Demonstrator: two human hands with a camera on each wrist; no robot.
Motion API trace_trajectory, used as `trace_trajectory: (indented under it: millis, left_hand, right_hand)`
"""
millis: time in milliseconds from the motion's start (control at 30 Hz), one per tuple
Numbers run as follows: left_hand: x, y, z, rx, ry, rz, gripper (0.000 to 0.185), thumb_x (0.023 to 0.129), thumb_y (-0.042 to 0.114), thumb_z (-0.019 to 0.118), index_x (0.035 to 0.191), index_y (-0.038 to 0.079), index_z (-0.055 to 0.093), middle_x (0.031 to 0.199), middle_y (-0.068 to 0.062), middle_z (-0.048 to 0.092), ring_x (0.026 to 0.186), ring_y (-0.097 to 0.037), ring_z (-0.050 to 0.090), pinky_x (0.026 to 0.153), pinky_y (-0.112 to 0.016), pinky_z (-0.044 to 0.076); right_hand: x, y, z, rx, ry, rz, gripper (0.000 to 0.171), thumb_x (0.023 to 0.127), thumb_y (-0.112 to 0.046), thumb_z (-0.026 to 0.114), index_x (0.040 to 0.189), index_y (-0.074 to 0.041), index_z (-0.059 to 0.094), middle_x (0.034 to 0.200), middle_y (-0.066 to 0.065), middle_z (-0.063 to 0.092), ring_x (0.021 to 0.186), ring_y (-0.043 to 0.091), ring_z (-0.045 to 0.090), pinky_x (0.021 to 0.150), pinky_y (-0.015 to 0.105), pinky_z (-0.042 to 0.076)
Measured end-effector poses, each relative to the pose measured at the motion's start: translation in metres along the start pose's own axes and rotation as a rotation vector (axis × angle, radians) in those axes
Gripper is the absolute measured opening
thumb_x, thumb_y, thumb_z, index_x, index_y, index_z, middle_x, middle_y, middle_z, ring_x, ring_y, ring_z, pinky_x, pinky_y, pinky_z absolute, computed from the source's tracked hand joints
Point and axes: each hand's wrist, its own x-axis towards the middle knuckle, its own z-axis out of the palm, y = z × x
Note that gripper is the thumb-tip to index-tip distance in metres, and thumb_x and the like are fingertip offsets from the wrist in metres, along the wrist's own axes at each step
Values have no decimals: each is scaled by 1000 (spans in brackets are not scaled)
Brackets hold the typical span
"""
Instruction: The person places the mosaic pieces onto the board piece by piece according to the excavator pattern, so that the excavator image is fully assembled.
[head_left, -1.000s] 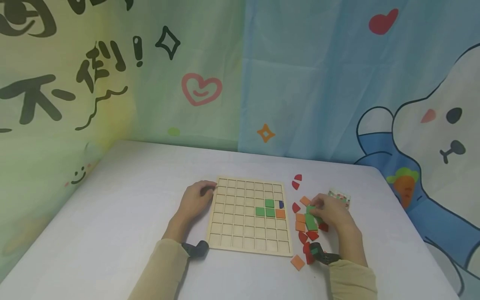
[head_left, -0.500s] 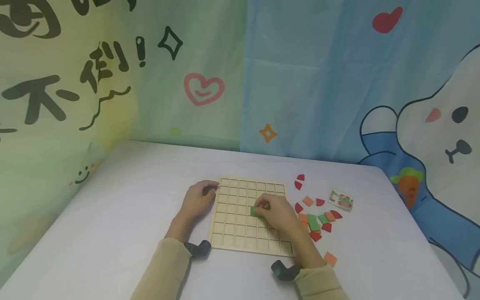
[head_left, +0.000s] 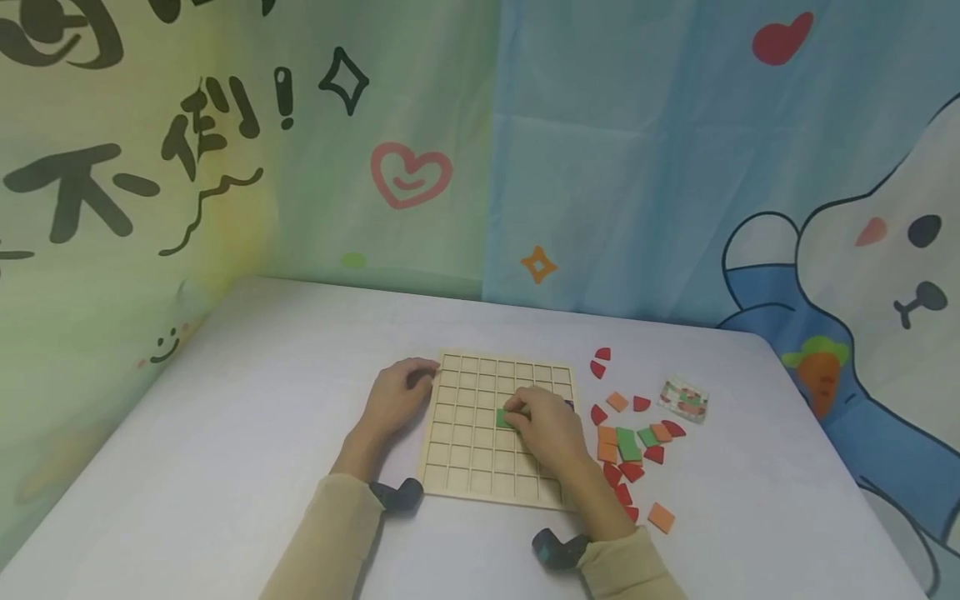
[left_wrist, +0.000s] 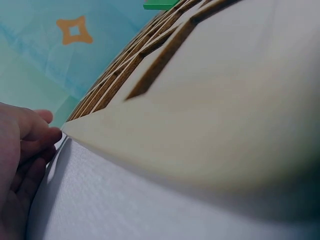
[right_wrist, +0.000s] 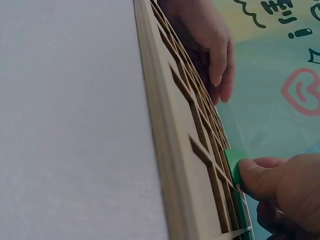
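One wooden grid board (head_left: 480, 442). At its 3 o'clock side lie four orange squares (head_left: 617, 402) and two loose green pieces (head_left: 627, 445) (plus one card (head_left: 684, 398)).

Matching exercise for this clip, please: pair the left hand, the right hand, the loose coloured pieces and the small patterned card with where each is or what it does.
Things:
1. left hand
2. right hand
3. loose coloured pieces
4. patterned card

Places:
A. scattered on the table to the right of the wooden grid board
B. pinches a green piece over the board
C. lies beyond the scattered pieces, farthest right
D. touches the board's far left corner

Pairs: 1-D, 2-B, 3-A, 4-C
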Motion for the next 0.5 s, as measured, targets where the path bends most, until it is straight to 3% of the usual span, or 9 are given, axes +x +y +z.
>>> trace_trajectory:
  millis: [200, 333, 400, 500]
  left_hand:
    - [0, 1, -2, 8, -3, 11, 30, 93, 20, 52, 121, 17, 62, 134, -6, 58, 134, -25, 44, 115, -45, 32]
    - [0, 1, -2, 6, 7, 1, 30, 93, 20, 52, 120, 17, 63, 133, -6, 58, 134, -26, 45, 115, -46, 32]
    - [0, 1, -1, 7, 8, -3, 30, 93, 20, 52, 120, 17, 63, 133, -6, 58, 134, -26, 45, 115, -46, 32]
    - [0, 1, 0, 2, 5, -2, 30, 92, 20, 52, 120, 17, 63, 133, -6, 58, 134, -26, 45, 115, -46, 32]
  right_hand:
    - [-1, -3, 0, -56, 5, 15, 5, 82, -22, 74, 85, -25, 72, 90, -10, 63, 85, 12, 64, 69, 36, 55]
    - [1, 1, -5, -27, -59, -25, 4, 83, -24, 73, 86, -25, 72, 95, -8, 62, 90, 14, 63, 75, 38, 55]
    - [5, 12, -15, 2, -113, -73, 7, 83, -25, 73, 91, -23, 73, 97, -5, 63, 89, 15, 61, 76, 36, 54]
    - [8, 42, -41, 39, -178, -58, 17, 84, -23, 72, 100, -19, 72, 101, 1, 64, 86, 16, 57, 75, 34, 51]
